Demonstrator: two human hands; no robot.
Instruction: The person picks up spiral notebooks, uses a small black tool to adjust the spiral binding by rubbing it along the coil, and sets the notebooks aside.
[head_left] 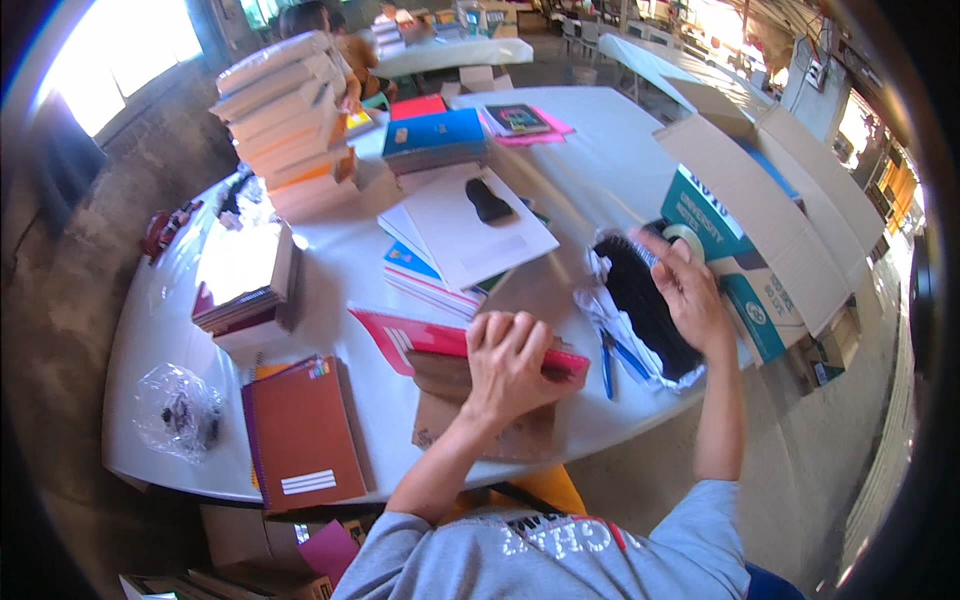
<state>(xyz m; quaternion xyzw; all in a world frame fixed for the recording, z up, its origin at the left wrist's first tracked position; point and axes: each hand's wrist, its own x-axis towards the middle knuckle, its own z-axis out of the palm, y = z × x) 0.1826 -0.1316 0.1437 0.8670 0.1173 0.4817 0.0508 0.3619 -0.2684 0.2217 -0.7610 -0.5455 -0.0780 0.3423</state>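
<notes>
My left hand presses down on a red-covered notebook that lies on a brown cardboard piece near the table's front edge. My right hand is raised to the right and holds a roll of clear tape by its rim. Just below that hand a black comb-like bundle in clear plastic lies on the table, with blue pens beside it.
An open cardboard box stands at the right. Book stacks, loose white sheets, a brown notebook and a plastic bag cover the white table. People sit at a far table.
</notes>
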